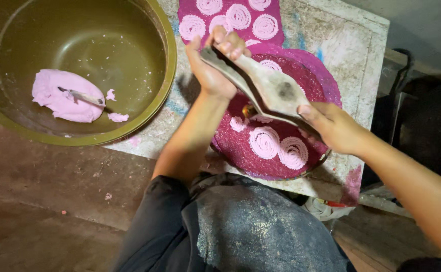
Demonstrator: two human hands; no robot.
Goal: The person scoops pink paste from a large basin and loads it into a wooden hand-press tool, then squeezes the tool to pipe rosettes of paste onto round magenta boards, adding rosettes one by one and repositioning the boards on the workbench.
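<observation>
My left hand (pixel 212 64) and my right hand (pixel 334 126) each grip one end of a worn wooden press (pixel 268 86) held over a round pink mesh tray (pixel 276 166). On the tray lie pink dough spirals (pixel 265 142) side by side, and a thin strand of dough hangs under the press's brass nozzle (pixel 249 110). A second pink mat (pixel 277 35) with several more spirals lies just beyond my hands.
A large olive-green basin (pixel 169 75) at the left holds a lump of pink dough (pixel 64 95) with a small spatula stuck in it. All of this rests on a stained stone slab (pixel 351 45). My dark-trousered knees fill the bottom.
</observation>
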